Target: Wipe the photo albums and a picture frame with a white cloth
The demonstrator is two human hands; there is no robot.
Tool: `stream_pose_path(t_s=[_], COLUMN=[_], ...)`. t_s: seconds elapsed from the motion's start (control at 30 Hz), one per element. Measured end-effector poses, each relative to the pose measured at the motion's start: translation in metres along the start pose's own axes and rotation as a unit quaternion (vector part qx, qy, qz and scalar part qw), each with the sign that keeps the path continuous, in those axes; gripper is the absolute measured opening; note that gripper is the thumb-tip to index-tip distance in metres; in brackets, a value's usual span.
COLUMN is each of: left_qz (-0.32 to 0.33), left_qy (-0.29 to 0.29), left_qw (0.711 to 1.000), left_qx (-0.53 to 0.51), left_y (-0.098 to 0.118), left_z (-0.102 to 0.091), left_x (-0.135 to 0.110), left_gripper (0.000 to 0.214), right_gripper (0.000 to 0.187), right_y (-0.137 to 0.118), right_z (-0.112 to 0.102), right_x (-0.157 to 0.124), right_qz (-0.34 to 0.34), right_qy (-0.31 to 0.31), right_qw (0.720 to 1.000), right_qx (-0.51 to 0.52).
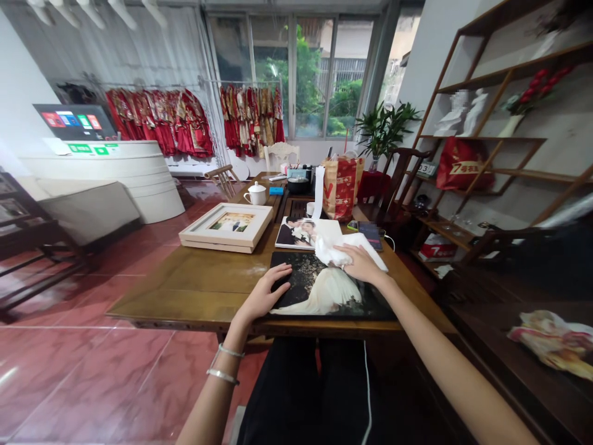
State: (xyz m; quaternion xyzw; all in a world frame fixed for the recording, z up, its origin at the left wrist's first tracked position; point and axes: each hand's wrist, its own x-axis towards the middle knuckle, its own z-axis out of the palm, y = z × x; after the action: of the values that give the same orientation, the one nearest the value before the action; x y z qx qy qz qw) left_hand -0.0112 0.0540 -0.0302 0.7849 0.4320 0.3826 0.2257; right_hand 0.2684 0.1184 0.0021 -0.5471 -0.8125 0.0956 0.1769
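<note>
A large dark photo panel [319, 293] with a white gown pictured on it lies flat at the table's near edge. My left hand [269, 290] rests on its left side, fingers stretched out and apart, holding nothing. Over the panel's upper right part, my right hand [359, 262] presses on a bunched white cloth [331, 248]; some fingertips are lost in its folds. Behind the cloth is a white-edged photo book [296, 233] showing a couple, partly covered by it. A cream framed picture [227, 227] lies on a similar frame to the left.
On the wooden table [185, 284] stand a white lidded cup [256, 193], a red and brown paper bag [341, 188] and a dark pot [299, 185]. A phone [369, 235] with a white cable lies at the right. Wooden shelves [500, 167] rise on the right.
</note>
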Motion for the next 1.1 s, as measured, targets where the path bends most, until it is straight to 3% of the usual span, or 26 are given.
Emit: stream_pose_path(t_s=[0.13,0.33,0.43,0.53,0.77,0.87,0.97,1.1], left_qz=[0.001,0.008,0.004,0.005,-0.001,-0.001,0.001,0.004], left_qy=[-0.003,0.002,0.001,-0.002,-0.003,0.001,0.001,0.002], left_qw=[1.000,1.000,1.000,1.000,1.000,1.000,1.000,1.000], left_qx=[0.000,-0.003,0.001,0.001,0.000,0.002,0.001,-0.001], left_y=[-0.002,-0.004,-0.003,-0.001,-0.001,-0.002,-0.002,-0.002], left_z=[0.001,0.002,0.002,0.002,0.001,0.001,0.001,0.001], left_x=[0.000,0.000,0.000,0.000,0.000,0.000,0.000,-0.001], left_gripper=[0.034,0.033,0.034,0.034,0.034,0.034,0.034,0.033], right_gripper=[0.063,0.078,0.079,0.073,0.059,0.055,0.056,0.065], right_y=[-0.011,-0.038,-0.043,-0.035,-0.001,0.008,0.011,-0.002], right_z=[0.003,-0.004,-0.011,-0.013,-0.002,0.000,-0.001,-0.003], right_x=[-0.023,-0.117,-0.143,-0.133,-0.039,-0.018,-0.024,-0.066], right_qz=[-0.006,-0.057,-0.067,-0.071,-0.008,0.009,0.017,-0.011], right_qy=[-0.005,-0.024,-0.056,-0.061,-0.006,0.008,0.014,0.005], right_qw=[1.000,0.998,0.996,0.994,0.999,0.999,0.999,1.000], right_qx=[0.001,0.018,0.033,0.050,0.034,0.033,0.032,0.018])
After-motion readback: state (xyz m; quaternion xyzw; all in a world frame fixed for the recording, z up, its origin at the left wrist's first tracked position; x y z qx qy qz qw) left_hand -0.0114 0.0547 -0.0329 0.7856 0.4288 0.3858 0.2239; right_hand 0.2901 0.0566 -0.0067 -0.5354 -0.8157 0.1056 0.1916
